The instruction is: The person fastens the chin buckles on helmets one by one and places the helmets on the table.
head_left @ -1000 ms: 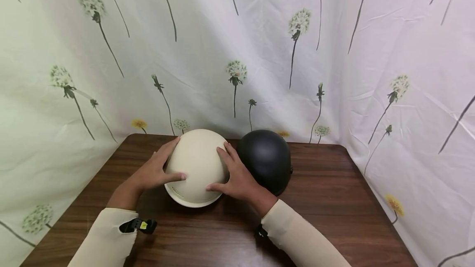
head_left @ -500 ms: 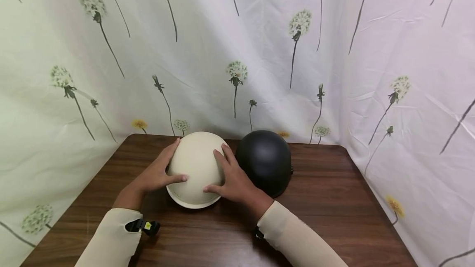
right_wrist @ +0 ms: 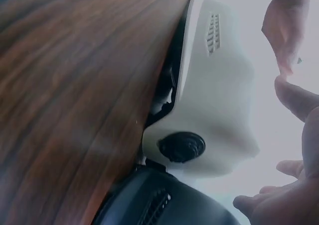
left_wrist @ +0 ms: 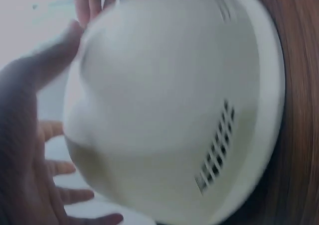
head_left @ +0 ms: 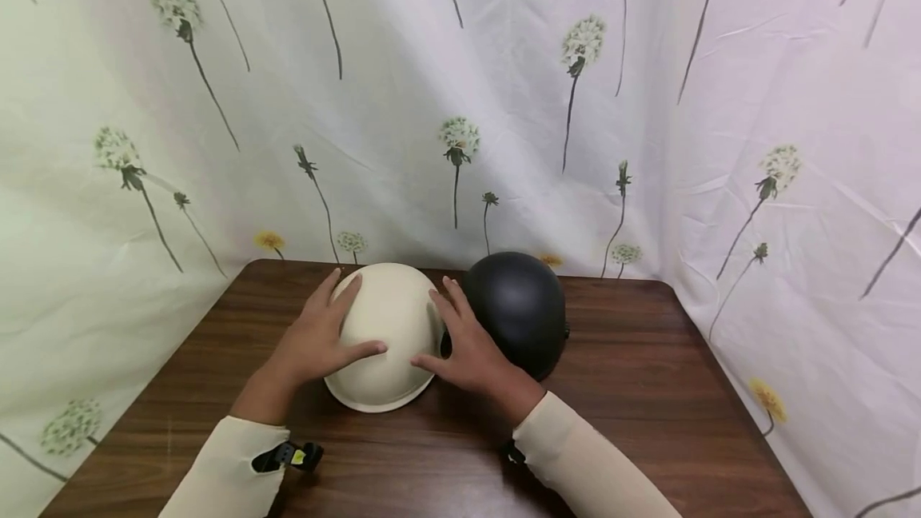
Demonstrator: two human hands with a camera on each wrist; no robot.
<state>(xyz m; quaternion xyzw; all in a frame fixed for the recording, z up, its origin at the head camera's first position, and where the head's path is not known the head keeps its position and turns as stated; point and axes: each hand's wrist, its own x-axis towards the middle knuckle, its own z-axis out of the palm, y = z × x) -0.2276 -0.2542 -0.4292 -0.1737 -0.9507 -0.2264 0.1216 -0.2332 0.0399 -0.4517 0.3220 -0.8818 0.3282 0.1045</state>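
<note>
A cream helmet (head_left: 392,310) sits dome-up on the brown table. In the left wrist view its shell (left_wrist: 164,75) shows a row of vent slots; a round black knob (right_wrist: 182,147) marks its side in the right wrist view. Spread fingers of my left hand (head_left: 309,346) are over the helmet's left side, thumb across its front. My right hand (head_left: 471,350) is at its right side, fingers spread; the right wrist view shows a gap between that hand and the shell. Just right of the cream helmet stands a black helmet (head_left: 518,306), behind my right hand.
The wooden table (head_left: 633,390) has rounded back corners. White cloth (head_left: 388,102) printed with dandelions hangs behind it and at both sides. Black straps (head_left: 288,456) are at my cuffs. The black helmet's vented shell (right_wrist: 184,205) is close against the cream one.
The cream helmet has shifted slightly towards me. My left hand has moved right and its fingers have spread over the shell; my right hand has drawn a little to the right.
</note>
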